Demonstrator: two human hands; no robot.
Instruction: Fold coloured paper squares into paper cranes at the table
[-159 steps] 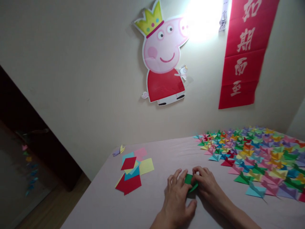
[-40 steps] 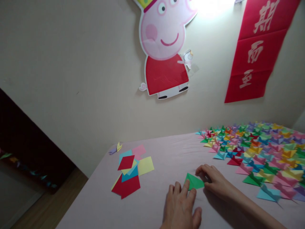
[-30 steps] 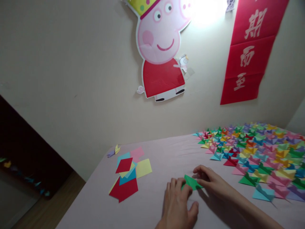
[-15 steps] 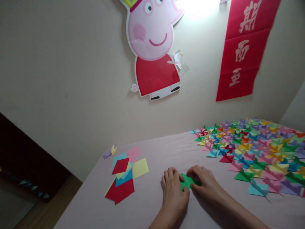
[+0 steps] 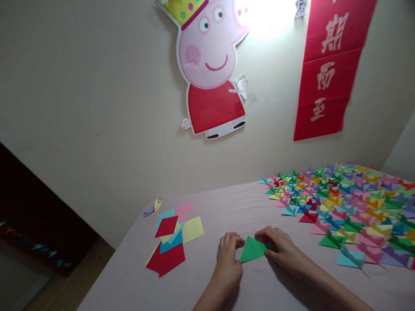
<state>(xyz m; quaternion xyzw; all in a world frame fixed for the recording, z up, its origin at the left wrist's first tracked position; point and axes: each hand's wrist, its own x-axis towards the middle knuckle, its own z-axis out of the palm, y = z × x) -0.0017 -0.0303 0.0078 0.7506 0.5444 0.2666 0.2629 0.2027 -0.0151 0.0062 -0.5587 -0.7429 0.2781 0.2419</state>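
Where two hands (image 5: 228, 255) (image 5: 281, 247) rest, one green paper (image 5: 253, 250) lies

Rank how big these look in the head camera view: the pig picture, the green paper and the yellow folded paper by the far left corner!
Pig picture: largest, even with its top cut off.
Green paper: middle, partly covered by the right hand.
Yellow folded paper: smallest, but also farther away.

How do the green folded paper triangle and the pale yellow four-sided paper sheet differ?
Colour: the green folded paper triangle is saturated; the pale yellow paper sheet is light.
Outline: the triangle shows a pointed top; the sheet shows four sides.
Handling: the right hand partly covers the triangle; no hand is on the sheet.
Shared: both lie on the pale pink cloth.
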